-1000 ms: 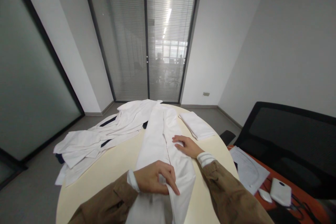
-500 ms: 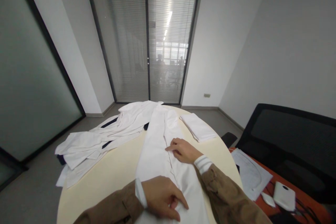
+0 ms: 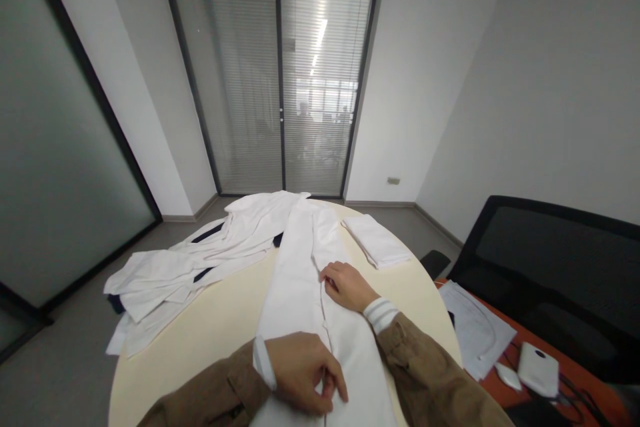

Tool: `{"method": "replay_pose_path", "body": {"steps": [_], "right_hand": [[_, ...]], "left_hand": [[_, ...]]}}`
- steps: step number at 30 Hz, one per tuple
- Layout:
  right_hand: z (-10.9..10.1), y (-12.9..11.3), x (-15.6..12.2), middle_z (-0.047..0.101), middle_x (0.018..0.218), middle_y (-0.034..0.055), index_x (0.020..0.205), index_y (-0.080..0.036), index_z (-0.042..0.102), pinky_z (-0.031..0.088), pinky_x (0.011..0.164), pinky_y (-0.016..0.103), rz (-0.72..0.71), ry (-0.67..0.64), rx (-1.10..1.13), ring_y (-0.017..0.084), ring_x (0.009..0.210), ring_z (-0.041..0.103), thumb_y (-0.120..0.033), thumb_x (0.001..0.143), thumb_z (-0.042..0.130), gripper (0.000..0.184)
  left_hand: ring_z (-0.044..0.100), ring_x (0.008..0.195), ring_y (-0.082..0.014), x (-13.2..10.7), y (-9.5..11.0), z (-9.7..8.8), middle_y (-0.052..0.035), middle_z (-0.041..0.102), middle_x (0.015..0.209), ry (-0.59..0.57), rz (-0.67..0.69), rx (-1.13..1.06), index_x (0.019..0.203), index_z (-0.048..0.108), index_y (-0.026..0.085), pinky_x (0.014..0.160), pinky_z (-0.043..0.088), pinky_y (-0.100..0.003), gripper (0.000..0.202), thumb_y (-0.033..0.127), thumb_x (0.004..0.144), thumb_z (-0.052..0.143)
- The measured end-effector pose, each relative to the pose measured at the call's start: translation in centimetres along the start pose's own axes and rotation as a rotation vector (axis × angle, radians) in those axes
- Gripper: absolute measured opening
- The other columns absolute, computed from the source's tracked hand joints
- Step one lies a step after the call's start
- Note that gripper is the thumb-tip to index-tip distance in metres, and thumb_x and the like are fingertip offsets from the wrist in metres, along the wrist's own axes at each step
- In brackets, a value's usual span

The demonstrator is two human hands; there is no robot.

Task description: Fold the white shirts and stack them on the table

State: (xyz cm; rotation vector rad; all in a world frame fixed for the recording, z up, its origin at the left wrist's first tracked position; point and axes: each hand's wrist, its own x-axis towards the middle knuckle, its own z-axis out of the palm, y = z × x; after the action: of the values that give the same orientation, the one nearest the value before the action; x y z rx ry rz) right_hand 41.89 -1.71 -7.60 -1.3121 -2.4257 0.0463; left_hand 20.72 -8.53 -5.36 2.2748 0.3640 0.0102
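A long white garment [image 3: 293, 280], folded lengthwise, runs from the far side of the round table [image 3: 220, 320] to its near edge. Two folded edges meet along its middle. My left hand [image 3: 305, 370] is at the near end, thumb and forefinger closed at that middle edge. Farther up the same line, my right hand [image 3: 350, 285] has its fingertips pinched on the edge of the cloth, the other fingers curled under. Part of the near end is hidden beneath my left hand and sleeve.
Loose white garments with dark parts [image 3: 185, 267] lie heaped on the left. A folded white cloth [image 3: 377, 241] rests at the right rim. Beyond the table stand a black mesh chair [image 3: 555, 267] and an orange surface with papers [image 3: 475, 327], a white device [image 3: 539, 368] and cables.
My right hand's outstretched forefinger has drawn in to a pinch at the cloth's edge. My left thumb and forefinger have come closer together and shifted slightly left.
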Motion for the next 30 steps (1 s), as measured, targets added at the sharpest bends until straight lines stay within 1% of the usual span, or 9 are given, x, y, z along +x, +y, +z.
{"method": "replay_pose_path", "body": {"steps": [4,8,11,16,18,21,23,26,30], "right_hand": [[0.1,-0.3,-0.1,0.065,0.092,0.0043,0.099,-0.021,0.063,0.04,0.082,0.031,-0.025,-0.021,0.026,0.019,0.091,0.057,-0.014,0.086,0.053,0.017],[-0.3,-0.5,0.0,0.064,0.09,0.0046,0.1,-0.019,0.058,0.039,0.078,0.031,0.074,0.053,-0.011,0.019,0.083,0.056,-0.018,0.091,0.047,0.014],[-0.4,-0.6,0.0,0.062,0.086,0.004,0.101,-0.019,0.055,0.038,0.075,0.03,0.154,0.096,-0.004,0.018,0.078,0.055,-0.019,0.094,0.044,0.013],[0.1,-0.5,-0.3,0.061,0.087,0.0038,0.101,-0.019,0.054,0.039,0.075,0.028,0.113,0.043,0.056,0.017,0.08,0.055,-0.02,0.095,0.043,0.012],[0.1,-0.4,-0.2,0.061,0.088,0.0041,0.101,-0.019,0.054,0.039,0.076,0.029,0.115,0.059,0.052,0.017,0.082,0.056,-0.021,0.095,0.043,0.013],[-0.2,-0.6,0.1,0.061,0.088,0.0042,0.103,-0.02,0.053,0.039,0.077,0.029,0.139,0.109,0.048,0.017,0.081,0.056,-0.022,0.096,0.042,0.013],[-0.4,-0.8,0.3,0.062,0.088,0.0038,0.102,-0.02,0.052,0.039,0.076,0.029,0.177,0.15,0.062,0.017,0.081,0.056,-0.022,0.096,0.041,0.013],[-0.2,-1.2,0.5,0.062,0.089,0.0034,0.102,-0.021,0.05,0.04,0.074,0.028,0.269,0.19,0.074,0.017,0.081,0.057,-0.023,0.097,0.039,0.012],[0.7,-1.8,0.4,0.062,0.093,0.0049,0.103,-0.021,0.051,0.04,0.074,0.028,0.267,0.133,0.019,0.018,0.087,0.057,-0.021,0.095,0.043,0.011]], "left_hand": [[0.054,0.051,-0.008,-0.3,0.3,-0.1,0.0066,0.067,0.065,-0.019,-0.049,0.014,0.1,0.076,0.027,0.06,0.045,-0.018,0.033,0.017,0.07,0.067],[0.059,0.063,-0.0126,-0.4,0.4,-0.9,0.0036,0.07,0.082,-0.016,-0.026,0.159,0.114,0.071,0.03,0.065,0.045,-0.022,0.047,0.018,0.068,0.069],[0.062,0.075,-0.0164,-0.1,-0.1,-1.1,0.0016,0.067,0.088,-0.006,0.016,0.275,0.118,0.069,0.033,0.065,0.042,-0.023,0.047,0.028,0.071,0.076],[0.061,0.075,-0.0141,0.2,-1.5,-0.5,0.001,0.063,0.085,0.058,0.056,0.337,0.093,0.077,0.032,0.061,0.037,-0.023,0.016,0.042,0.081,0.073],[0.06,0.077,-0.0134,0.2,-1.7,-0.7,0.0016,0.062,0.085,0.102,0.034,0.33,0.085,0.077,0.03,0.062,0.037,-0.023,0.013,0.042,0.082,0.073],[0.059,0.078,-0.0129,0.0,-1.8,-1.3,0.0022,0.062,0.088,0.106,-0.003,0.3,0.082,0.073,0.027,0.064,0.038,-0.022,0.013,0.04,0.082,0.073],[0.058,0.077,-0.0134,-0.1,-1.7,-1.6,0.0021,0.062,0.092,0.096,-0.008,0.283,0.092,0.07,0.026,0.065,0.038,-0.022,0.019,0.036,0.078,0.076],[0.056,0.073,-0.0149,-0.2,-1.7,-1.8,0.0018,0.061,0.088,0.114,-0.054,0.251,0.119,0.06,0.027,0.066,0.04,-0.024,0.052,0.035,0.072,0.081],[0.056,0.069,-0.0167,-0.3,-2.1,-2.0,0.0022,0.059,0.078,0.149,-0.113,0.242,0.134,0.054,0.029,0.067,0.041,-0.025,0.067,0.04,0.072,0.079]]}}
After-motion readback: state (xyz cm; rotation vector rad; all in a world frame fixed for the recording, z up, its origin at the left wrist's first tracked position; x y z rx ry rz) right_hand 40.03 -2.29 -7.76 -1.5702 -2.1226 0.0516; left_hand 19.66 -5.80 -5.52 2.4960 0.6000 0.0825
